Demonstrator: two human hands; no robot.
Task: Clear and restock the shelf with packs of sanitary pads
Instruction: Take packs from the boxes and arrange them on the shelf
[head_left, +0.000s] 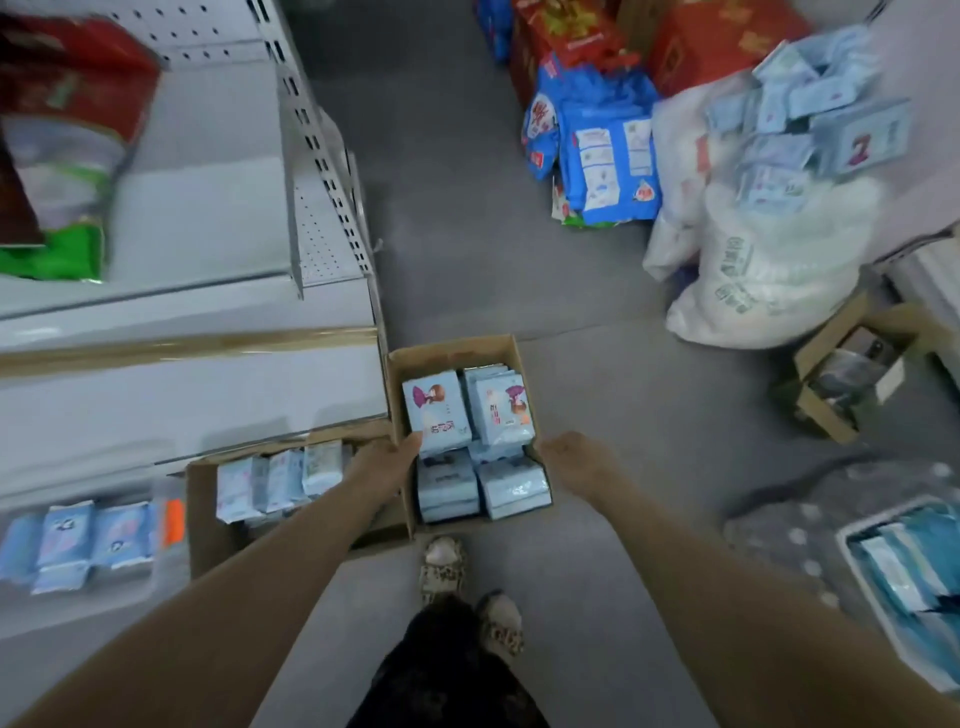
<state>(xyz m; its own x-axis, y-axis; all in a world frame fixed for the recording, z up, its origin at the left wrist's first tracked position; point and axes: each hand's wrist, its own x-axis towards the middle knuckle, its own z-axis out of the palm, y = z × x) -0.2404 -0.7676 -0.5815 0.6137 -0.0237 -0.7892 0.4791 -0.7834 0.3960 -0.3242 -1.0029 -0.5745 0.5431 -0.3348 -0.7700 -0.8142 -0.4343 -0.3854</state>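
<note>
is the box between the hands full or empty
Full: packs fill the box wall to wall, stacked about up to its rim.

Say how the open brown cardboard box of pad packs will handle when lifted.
The brown cardboard box probably lifts light: it holds soft pale blue pad packs. Its thin walls may flex where left hand and right hand grip. Loosely stacked packs could shift.

Pale blue packs (439, 408), brown box (452, 353), leopard-print shoes (441, 566).
</note>
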